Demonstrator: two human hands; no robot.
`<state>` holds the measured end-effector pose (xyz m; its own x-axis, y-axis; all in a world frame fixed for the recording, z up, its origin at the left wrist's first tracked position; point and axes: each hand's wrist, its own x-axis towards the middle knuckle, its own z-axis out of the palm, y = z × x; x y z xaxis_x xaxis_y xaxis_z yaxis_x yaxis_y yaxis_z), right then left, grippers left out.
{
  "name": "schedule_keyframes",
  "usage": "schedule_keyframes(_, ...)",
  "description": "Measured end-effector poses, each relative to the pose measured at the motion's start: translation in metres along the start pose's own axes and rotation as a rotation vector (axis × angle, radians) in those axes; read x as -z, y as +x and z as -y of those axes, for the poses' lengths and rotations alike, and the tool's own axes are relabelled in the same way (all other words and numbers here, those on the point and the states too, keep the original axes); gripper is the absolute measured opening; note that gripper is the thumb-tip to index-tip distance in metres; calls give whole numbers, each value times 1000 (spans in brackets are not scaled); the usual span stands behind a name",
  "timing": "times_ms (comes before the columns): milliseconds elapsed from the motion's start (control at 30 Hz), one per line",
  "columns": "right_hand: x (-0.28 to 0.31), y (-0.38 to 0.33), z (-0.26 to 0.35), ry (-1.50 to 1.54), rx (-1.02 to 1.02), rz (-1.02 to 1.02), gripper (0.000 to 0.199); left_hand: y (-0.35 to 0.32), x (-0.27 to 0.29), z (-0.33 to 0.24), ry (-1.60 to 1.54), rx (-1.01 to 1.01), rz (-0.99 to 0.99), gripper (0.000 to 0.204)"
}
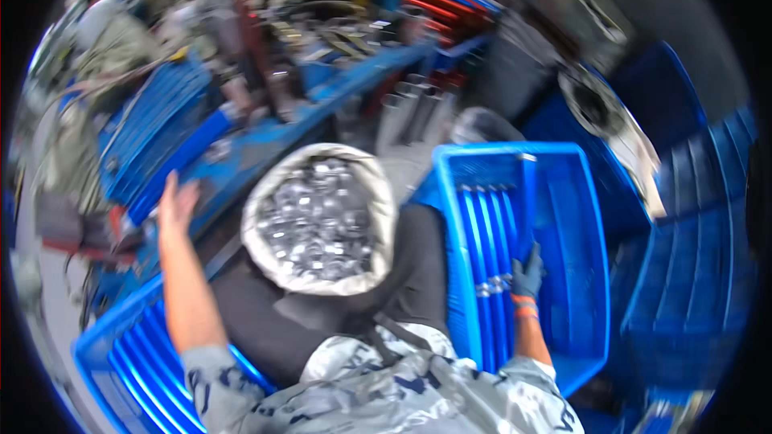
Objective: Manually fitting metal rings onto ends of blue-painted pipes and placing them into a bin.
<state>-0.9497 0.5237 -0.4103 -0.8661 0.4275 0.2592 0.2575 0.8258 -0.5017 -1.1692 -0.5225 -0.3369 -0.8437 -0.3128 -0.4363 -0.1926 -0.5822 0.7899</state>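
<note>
Grey-gloved on the right hand (528, 275), gripping a blue tube (527, 201) inside the blue crate (598, 265) at right of the frame, with fingers closed around it, just beside a row of similar tubes (486, 229). Holding the bare left hand (174, 209) up at left of the frame, with blurred fingers spread, near a ribbed blue bin (153, 124). Straddling a pale round container (384, 201) filled with shiny metal parts (322, 225) at centre.

Two hands (178, 205) (527, 275), one held tube (527, 201), one pale sack (384, 209), two tube-holding blue crates (571, 257) (121, 317).
</note>
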Motion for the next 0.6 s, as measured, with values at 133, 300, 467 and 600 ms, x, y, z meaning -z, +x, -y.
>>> schedule_keyframes(133, -3, -27, -55, -151, -82, -33, 88, -69, -23, 61, 286, -182, -138, 68)
schedule_keyframes(300, -49, -14, -99, -148, -63, 66, 86, -173, 69, 36, 480, -273, -354, 59)
schedule_keyframes(467, -82, 2, -153, -216, -103, 127, 75, -296, 133, 69, 617, -276, -626, 54)
schedule_keyframes(600, -160, -8, -153, -366, -108, 376, 57, -394, 146, 63, 895, -209, -781, 59)
